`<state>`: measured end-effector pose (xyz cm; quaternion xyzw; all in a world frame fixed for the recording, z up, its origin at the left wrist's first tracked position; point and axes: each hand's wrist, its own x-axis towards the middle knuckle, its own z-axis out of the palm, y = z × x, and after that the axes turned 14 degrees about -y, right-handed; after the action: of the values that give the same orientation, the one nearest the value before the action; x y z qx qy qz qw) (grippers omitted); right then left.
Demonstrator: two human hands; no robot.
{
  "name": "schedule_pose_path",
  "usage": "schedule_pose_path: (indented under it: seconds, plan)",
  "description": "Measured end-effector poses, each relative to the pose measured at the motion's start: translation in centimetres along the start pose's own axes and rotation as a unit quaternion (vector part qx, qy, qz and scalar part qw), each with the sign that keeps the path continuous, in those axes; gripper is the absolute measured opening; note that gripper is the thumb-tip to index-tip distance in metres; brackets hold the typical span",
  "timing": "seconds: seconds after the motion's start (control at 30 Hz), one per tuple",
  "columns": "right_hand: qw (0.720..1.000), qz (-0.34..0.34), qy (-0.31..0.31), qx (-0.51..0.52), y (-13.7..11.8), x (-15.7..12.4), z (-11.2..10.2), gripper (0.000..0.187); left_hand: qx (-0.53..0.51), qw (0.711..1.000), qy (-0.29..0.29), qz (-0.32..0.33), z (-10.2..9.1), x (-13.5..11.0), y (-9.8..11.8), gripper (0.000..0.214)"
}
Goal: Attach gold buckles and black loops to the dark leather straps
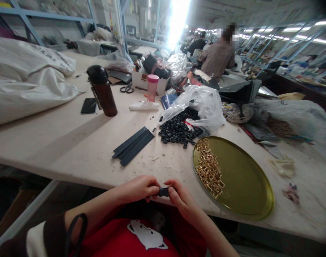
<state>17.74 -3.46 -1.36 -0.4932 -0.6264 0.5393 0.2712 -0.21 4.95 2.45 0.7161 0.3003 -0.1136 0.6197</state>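
Between my two hands, just off the table's front edge, is a short dark strap piece (163, 192). My left hand (145, 188) pinches its left end. My right hand (181, 198) has thumb and fingers closed on its right end; a fine detail at the fingertips is too small to make out. Several flat dark strips (136, 146) lie stacked on the table ahead of my hands. Beyond them a heap of small black loops (176, 130) spills from a clear plastic bag (205, 103). To the right, gold rectangular buckles (209, 171) lie on a round gold tray (245, 178).
A brown bottle (104, 92) stands beside a black notebook (88, 106) at the left. Farther back are scissors (126, 88), a pink-lidded cup (152, 87) and a filled box (138, 80). White sacking (26, 82) covers the far left. Another person (217, 57) is in the background.
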Motion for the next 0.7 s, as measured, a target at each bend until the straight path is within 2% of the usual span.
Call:
schedule_pose_path:
  seconds: [0.07, 0.13, 0.33, 0.57, 0.7]
  plan:
    - [1.000, 0.011, -0.006, 0.003, 0.0, -0.1, -0.1, 0.024, -0.011, 0.999, -0.040, -0.004, -0.3, -0.2, -0.2, 0.024]
    - [1.000, 0.014, 0.004, -0.021, 0.1, 0.0, 0.0, 0.023, -0.025, 0.998, -0.056, -0.001, -0.1, -0.2, -0.4, 0.022]
    - [0.991, -0.020, 0.045, -0.122, 0.5, 0.3, 0.8, 0.021, -0.029, 0.999, -0.015, 0.008, 0.9, 0.7, -0.3, 0.024]
    - [0.984, -0.008, 0.077, -0.159, 0.9, 0.8, 1.2, 0.022, -0.020, 0.999, -0.014, 0.022, 0.5, 0.7, -0.3, 0.023]
    - [0.988, -0.016, 0.077, -0.136, 1.0, 1.2, 1.9, 0.022, 0.004, 0.999, -0.006, 0.035, 1.0, 1.1, -0.8, 0.022]
